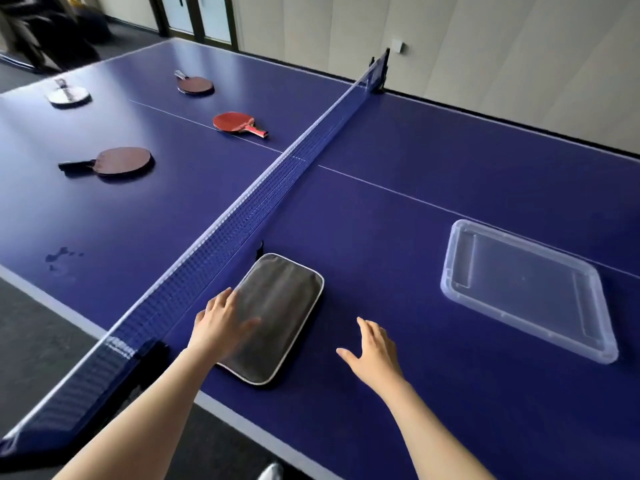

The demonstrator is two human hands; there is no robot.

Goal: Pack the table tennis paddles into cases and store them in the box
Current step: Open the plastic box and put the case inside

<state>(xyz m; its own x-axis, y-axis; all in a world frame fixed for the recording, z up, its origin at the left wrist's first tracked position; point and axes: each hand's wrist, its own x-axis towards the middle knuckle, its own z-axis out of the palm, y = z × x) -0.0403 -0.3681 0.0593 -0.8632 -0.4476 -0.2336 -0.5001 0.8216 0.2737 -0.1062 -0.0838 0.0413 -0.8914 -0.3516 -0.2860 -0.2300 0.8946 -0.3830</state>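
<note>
Fingers point(242, 327) of your left hand point(221, 327) lie spread and flat on the grey case point(280, 313) at lower centre, likely steadying it; your right hand point(372, 348) hovers just beside it, fingers spread, holding nothing. Across the net point(277, 174), in the upper left, four paddles point(123, 161) wait on the blue surface point(398, 202), none packed yet. At right sits the clear box point(453, 268), within easy reach for storing.

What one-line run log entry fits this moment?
left hand: open, on grey zipped paddle case | right hand: open, hovering | clear plastic box: empty | paddles: beyond net
</note>
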